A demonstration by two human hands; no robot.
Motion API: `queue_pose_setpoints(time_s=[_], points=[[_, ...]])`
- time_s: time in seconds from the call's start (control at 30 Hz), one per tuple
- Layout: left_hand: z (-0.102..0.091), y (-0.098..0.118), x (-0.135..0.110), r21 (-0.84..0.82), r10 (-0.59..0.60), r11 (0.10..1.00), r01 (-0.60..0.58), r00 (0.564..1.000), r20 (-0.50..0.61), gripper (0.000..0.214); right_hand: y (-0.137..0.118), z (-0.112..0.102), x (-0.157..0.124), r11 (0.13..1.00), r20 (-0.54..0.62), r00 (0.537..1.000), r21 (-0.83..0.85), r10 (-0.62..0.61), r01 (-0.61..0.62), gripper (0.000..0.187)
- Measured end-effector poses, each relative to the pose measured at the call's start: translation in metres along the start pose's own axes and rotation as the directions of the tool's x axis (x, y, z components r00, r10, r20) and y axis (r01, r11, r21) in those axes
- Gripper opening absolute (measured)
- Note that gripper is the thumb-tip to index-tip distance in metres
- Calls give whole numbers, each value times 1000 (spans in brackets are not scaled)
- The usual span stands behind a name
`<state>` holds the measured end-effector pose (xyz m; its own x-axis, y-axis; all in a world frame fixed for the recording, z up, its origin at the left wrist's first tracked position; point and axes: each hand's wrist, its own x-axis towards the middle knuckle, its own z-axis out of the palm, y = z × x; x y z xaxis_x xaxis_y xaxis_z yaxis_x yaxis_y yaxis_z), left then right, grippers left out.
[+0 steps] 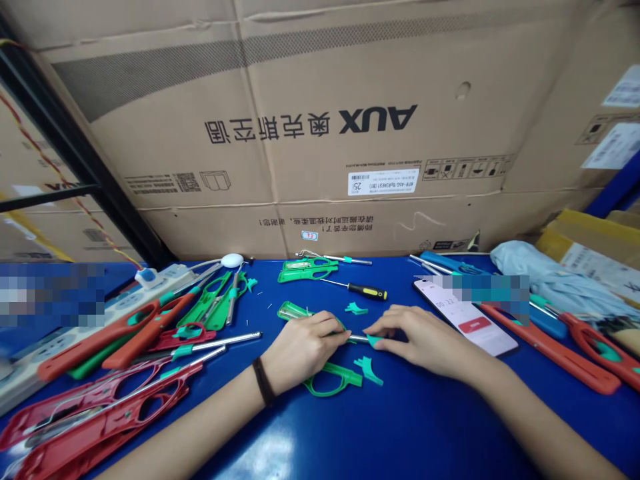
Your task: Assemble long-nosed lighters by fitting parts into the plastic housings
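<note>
Mid-counter (425, 427), the left hand (310, 350), fingers curled nearly closed, pinches the left end of a slim silver metal tube (359, 339). The right hand (420, 337), partly open, grips a small teal plastic piece (373, 341) at the tube's right end. Steady, light pressure in line with the tube would probably serve best, above the green plastic handle shell (351, 376) lying nearer.

On the table (400, 427), a power strip (120, 305) runs along the left, lighter casings (100, 441) beside it; a screwdriver (367, 292) lies beyond my right hand (420, 339), a phone (467, 325) to that hand's right, a cardboard box (310, 80) behind.
</note>
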<state>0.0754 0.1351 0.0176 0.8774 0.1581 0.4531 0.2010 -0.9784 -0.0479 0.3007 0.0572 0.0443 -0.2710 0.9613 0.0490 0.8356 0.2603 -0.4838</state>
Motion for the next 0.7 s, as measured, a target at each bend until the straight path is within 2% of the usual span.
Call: queue_pose_setpoints(time_s=[0.17,0.23,0.3,0.37,0.47,0.57,0.7], points=[[2,0,0,-19,-12,1000,12,1000,-26,23,20,-16,-11,991,109,988,71,107,-115,22],[3,-1,-1,-26,-10,1000,9,999,-41,23,18,-15,-11,997,54,996,41,64,-67,23],[4,-1,-1,-42,-16,999,13,998,-64,22,10,-9,-8,1000,-71,997,6,-27,28,27],[5,-1,-1,-78,-42,996,35,995,-92,18,-1,0,-4,996,-89,992,9,-90,91,25],[6,-3,-2,-178,-120,979,98,986,-114,13,-11,11,2,995,-68,993,17,-101,102,16],[6,-8,-1,-313,-221,928,203,975,-20,10,-13,16,3,997,-66,995,24,-78,79,13],[4,-13,-3,-461,-259,840,288,958,127,18,-14,20,3,997,-86,995,-65,-54,49,12]])
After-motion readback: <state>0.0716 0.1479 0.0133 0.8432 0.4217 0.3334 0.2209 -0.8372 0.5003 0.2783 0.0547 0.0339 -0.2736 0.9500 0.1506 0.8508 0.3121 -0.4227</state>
